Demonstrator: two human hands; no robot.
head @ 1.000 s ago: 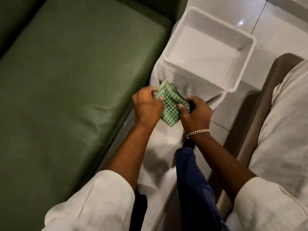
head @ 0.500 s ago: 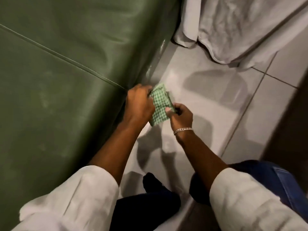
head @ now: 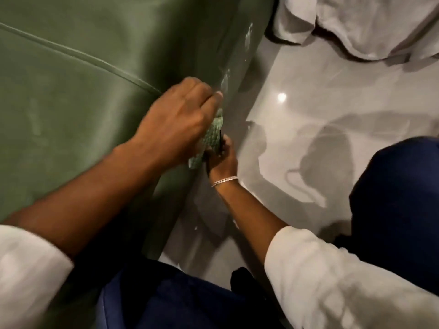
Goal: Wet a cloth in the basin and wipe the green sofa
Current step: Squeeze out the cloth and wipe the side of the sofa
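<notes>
Green-checked cloth point(head: 213, 136) seemingly upright, both hands

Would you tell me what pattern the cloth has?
The cloth is green and white, in a small check; the head view shows it.

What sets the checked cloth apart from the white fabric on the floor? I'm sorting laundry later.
The checked cloth is green-patterned, the white fabric plain. The cloth is bunched between the left hand and right hand at the green sofa; the fabric lies loose on the floor, untouched. Both look crumpled.
</notes>
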